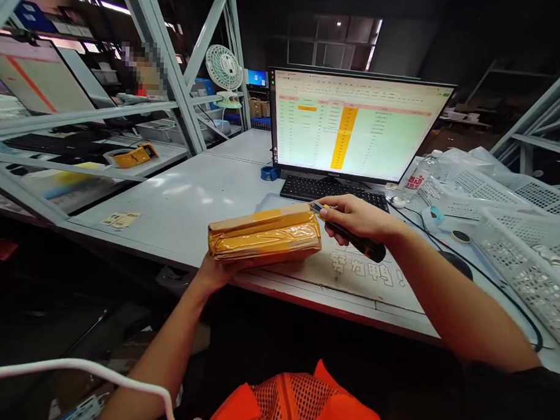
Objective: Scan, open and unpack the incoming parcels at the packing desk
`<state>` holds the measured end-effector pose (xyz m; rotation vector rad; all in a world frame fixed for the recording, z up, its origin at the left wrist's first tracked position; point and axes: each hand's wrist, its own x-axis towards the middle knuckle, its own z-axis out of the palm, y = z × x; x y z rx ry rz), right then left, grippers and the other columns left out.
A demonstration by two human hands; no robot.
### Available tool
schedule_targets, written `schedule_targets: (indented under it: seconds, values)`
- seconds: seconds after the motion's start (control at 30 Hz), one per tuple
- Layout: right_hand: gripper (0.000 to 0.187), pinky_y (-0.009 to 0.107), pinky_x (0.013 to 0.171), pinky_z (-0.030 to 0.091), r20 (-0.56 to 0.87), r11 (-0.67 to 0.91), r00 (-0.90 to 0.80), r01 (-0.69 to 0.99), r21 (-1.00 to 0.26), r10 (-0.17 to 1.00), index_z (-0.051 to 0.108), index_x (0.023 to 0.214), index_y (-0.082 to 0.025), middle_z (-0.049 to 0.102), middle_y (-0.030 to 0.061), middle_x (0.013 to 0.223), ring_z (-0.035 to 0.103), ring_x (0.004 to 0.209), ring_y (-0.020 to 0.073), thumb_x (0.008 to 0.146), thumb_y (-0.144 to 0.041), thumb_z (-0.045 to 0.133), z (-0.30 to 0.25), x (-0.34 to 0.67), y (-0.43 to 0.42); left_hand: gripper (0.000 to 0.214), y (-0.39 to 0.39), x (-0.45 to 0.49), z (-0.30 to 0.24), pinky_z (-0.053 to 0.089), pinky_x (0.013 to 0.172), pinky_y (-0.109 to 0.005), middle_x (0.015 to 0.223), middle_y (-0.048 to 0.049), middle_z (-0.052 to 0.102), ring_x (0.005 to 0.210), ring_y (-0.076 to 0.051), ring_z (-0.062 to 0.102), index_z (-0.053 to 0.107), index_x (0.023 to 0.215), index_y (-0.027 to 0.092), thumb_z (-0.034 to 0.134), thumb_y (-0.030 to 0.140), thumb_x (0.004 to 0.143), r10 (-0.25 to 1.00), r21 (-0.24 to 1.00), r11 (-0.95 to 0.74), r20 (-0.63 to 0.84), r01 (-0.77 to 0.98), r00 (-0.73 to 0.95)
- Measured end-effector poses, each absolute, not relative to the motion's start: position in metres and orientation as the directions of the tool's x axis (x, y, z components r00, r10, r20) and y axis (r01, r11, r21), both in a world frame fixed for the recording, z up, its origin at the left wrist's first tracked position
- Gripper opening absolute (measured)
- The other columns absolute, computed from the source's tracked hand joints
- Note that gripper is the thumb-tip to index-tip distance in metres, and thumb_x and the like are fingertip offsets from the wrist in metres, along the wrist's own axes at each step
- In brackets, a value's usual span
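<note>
A cardboard box [265,234] wrapped in shiny yellow-brown packing tape is held up at the table's front edge, slightly tilted. Under its left end, my left hand [218,270] supports it; most of those fingers are hidden beneath the box. My right hand [346,215] is closed around a dark utility knife [359,242] with yellow parts. The tip of the knife is at the box's upper right corner, apparently touching the tape. Below the box lies a cardboard sheet [364,277] with outlined lettering on the table.
Behind the box stand a monitor [310,125] showing a spreadsheet and a black keyboard [303,187]. White plastic baskets [522,243], a bottle [419,175] and a cable fill the right side. A blue tape roll [269,173] sits left of the keyboard. Metal frame posts [182,115] rise at left.
</note>
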<state>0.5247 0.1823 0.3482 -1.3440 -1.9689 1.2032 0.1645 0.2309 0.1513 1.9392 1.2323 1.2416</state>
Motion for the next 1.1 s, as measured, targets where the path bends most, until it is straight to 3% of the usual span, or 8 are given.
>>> schedule_targets:
  seconds: [0.13,0.23,0.37,0.47,0.7,0.87,1.0,1.1]
  values:
    - [0.039,0.024,0.049,0.047,-0.076,0.188,-0.287,0.782,-0.594,0.955,0.065,0.147,-0.021,0.067,0.0001,0.075,0.059,0.051,0.0128,0.113,-0.028,0.046,0.362,0.513,0.164,0.082,0.222,0.172,0.141,0.067,0.097,-0.056,0.109,-0.0139,0.078,0.102,-0.035,0.077,0.067,0.108,0.02,0.084,0.088,0.065,0.868,0.78,-0.482,0.487,0.4,0.097]
    - [0.039,0.028,0.063,0.051,-0.006,0.191,-0.204,0.927,-0.324,0.979,0.067,0.143,-0.022,0.075,0.0069,0.091,0.067,0.066,0.0186,0.112,-0.028,0.044,0.361,0.502,0.153,0.08,0.207,0.184,0.135,0.068,0.089,-0.047,0.113,-0.0129,0.075,0.1,-0.03,0.076,0.059,0.12,0.02,0.086,0.079,0.073,0.793,0.719,-0.572,0.608,0.396,0.041]
    - [0.036,0.035,0.074,0.051,0.036,0.106,-0.106,0.994,0.018,0.994,0.063,0.139,-0.02,0.076,0.015,0.103,0.072,0.087,0.0296,0.107,-0.02,0.047,0.353,0.487,0.14,0.074,0.188,0.204,0.135,0.065,0.084,-0.043,0.114,-0.0102,0.069,0.099,-0.028,0.073,0.053,0.133,0.024,0.091,0.06,0.08,0.575,0.51,-0.76,0.816,0.402,0.053]
    - [0.043,0.036,0.076,0.049,-0.003,0.06,-0.06,0.993,0.1,0.998,0.057,0.14,-0.017,0.075,0.0164,0.104,0.073,0.094,0.0323,0.101,-0.006,0.042,0.345,0.483,0.126,0.076,0.18,0.216,0.138,0.063,0.089,-0.048,0.118,-0.0116,0.068,0.105,-0.032,0.072,0.053,0.138,0.027,0.095,0.051,0.078,0.468,0.404,-0.821,0.881,0.403,0.071]
    - [0.048,0.034,0.073,0.044,-0.09,-0.058,0.063,0.997,0.05,0.994,0.054,0.147,-0.018,0.073,0.014,0.103,0.072,0.089,0.0295,0.102,-0.008,0.039,0.308,0.499,0.091,0.066,0.174,0.22,0.142,0.061,0.09,-0.047,0.116,-0.0106,0.069,0.105,-0.032,0.072,0.054,0.132,0.025,0.091,0.046,0.082,0.519,0.434,-0.76,0.854,0.484,0.05]
    - [0.037,0.035,0.068,0.043,0.035,-0.052,0.055,0.994,-0.097,0.998,0.063,0.141,-0.019,0.069,0.0137,0.089,0.065,0.077,0.0279,0.108,-0.025,0.046,0.292,0.516,0.094,0.063,0.169,0.223,0.149,0.059,0.104,-0.05,0.122,-0.0085,0.068,0.117,-0.034,0.071,0.056,0.133,0.021,0.082,0.056,0.087,0.645,0.513,-0.69,0.756,0.511,0.112]
    - [0.035,0.032,0.067,0.046,0.148,0.077,-0.026,0.932,-0.354,0.989,0.068,0.135,-0.02,0.064,0.0052,0.078,0.059,0.066,0.0209,0.108,-0.029,0.047,0.289,0.525,0.103,0.087,0.169,0.213,0.175,0.056,0.114,-0.054,0.138,-0.0133,0.065,0.131,-0.037,0.066,0.049,0.148,0.023,0.087,0.063,0.082,0.739,0.606,-0.633,0.658,0.482,0.145]
    - [0.037,0.03,0.068,0.047,0.175,0.119,-0.045,0.889,-0.441,0.984,0.068,0.139,-0.021,0.062,0.001,0.073,0.057,0.06,0.0181,0.108,-0.029,0.05,0.288,0.525,0.106,0.113,0.153,0.2,0.223,0.045,0.126,-0.059,0.162,-0.0182,0.05,0.15,-0.041,0.052,0.033,0.166,0.026,0.093,0.062,0.077,0.683,0.535,-0.702,0.691,0.469,0.235]
